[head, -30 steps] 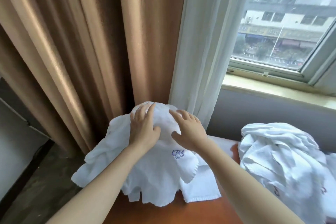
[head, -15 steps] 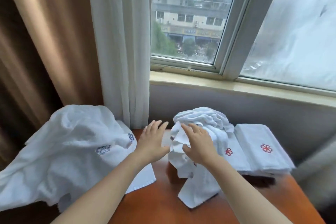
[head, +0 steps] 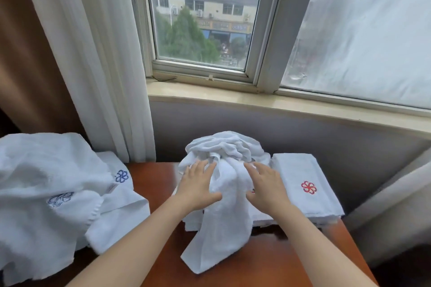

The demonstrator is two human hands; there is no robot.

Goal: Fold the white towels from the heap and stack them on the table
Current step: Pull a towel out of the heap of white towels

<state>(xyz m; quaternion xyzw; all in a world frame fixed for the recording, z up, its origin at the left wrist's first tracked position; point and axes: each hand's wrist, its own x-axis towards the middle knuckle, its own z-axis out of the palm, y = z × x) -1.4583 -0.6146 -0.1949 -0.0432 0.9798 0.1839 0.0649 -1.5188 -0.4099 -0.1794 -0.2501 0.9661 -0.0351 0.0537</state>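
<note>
A crumpled white towel [head: 225, 151] is sitting in a heap at the middle of the wooden table [head: 268, 268]. It is bunching high at the back, and one long end is hanging forward and trailing onto the tabletop. The left hand [head: 196, 187] is lying flat against the heap's left flank, fingers straight and spread, thumb stretching toward the middle, pinching nothing. The right hand [head: 268, 185] is pressing the right flank the same way, its fingers splayed and reaching up toward the bunched top. Both bare forearms are coming in from the bottom edge of the view.

The heap is resting on folded white cloth whose edges are showing beneath it. Touching it on the right, a folded towel [head: 300, 170] with a red flower emblem [head: 308, 187] is lying flat on top of a low stack at the table's right side.

At the left, well apart from the hands, a larger mound of loose white towels [head: 42, 170] is spilling past the table's edge. It is showing a blue emblem [head: 60, 199] and draping over a folded white piece [head: 119, 214].

Behind the table a sheer white curtain [head: 93, 53] is hanging beside a brown drape [head: 23, 53]. A window [head: 203, 18] is looking out on buildings and a tree above a pale sill [head: 256, 98], and the pane to the right [head: 361, 30] is looking clouded white. Something grey and padded [head: 396, 212] is standing at the far right; what it is cannot be told.
</note>
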